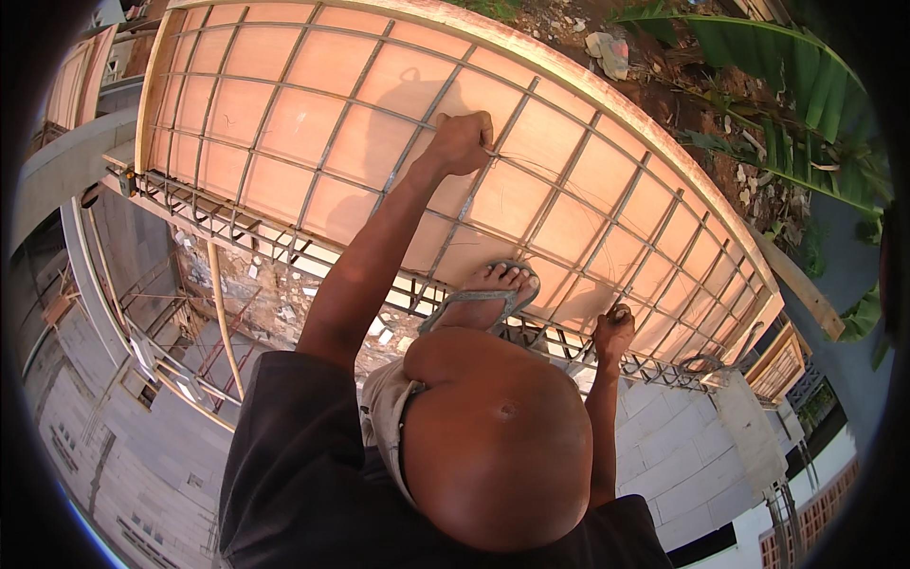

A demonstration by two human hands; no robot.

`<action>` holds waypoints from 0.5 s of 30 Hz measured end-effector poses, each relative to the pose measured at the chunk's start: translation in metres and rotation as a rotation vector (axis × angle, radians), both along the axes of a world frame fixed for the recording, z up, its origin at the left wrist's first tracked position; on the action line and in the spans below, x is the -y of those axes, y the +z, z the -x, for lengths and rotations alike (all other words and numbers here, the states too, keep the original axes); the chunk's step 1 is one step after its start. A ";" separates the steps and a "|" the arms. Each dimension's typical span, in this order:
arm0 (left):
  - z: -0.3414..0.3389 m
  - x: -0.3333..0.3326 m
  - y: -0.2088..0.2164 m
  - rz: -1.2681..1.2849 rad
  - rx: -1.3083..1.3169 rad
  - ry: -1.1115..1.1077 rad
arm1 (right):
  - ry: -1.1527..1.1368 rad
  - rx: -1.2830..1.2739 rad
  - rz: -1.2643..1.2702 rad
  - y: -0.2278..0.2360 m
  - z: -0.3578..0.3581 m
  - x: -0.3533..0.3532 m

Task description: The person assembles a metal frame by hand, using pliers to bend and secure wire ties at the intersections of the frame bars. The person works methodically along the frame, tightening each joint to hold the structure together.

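A pole (pixel 224 315) slants at far left. The left hand (pixel 462 142) is clenched on thin wire (pixel 521 159) at a crossing of the rebar grid (pixel 557 187), which lies over plywood (pixel 502 199). A sandalled foot (pixel 479 308) rests between the hands. The right hand (pixel 614 332) hangs near the grid's close edge, fingers curled; whether they grip anything, I cannot tell.

Bright warm daylight, shadows on wooden panel (pixel 507 209); bowed fisheye edges, black corners

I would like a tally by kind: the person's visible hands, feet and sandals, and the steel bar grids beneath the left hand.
Hands: 2 (left hand, right hand)
Foot: 1
Sandal: 1
Steel bar grid: 1
Total: 5
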State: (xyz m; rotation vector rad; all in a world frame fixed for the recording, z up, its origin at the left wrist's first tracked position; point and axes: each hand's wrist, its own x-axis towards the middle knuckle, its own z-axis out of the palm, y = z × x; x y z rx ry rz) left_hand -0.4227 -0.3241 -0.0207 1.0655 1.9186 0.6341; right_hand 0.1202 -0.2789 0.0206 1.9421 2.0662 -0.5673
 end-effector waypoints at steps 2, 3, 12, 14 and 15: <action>-0.002 0.002 -0.002 -0.018 -0.023 0.003 | -0.161 -0.559 0.236 0.003 -0.003 0.025; -0.002 0.006 -0.005 -0.023 -0.051 0.017 | -0.054 -0.322 0.436 0.042 0.051 0.018; -0.009 0.005 -0.018 -0.129 -0.021 0.090 | 0.287 0.156 0.896 0.167 0.250 0.023; -0.013 0.004 -0.013 -0.121 -0.004 0.096 | 0.128 0.099 0.962 0.159 0.210 0.025; -0.013 0.004 -0.012 -0.113 0.007 0.102 | 0.007 0.056 0.992 0.159 0.187 0.024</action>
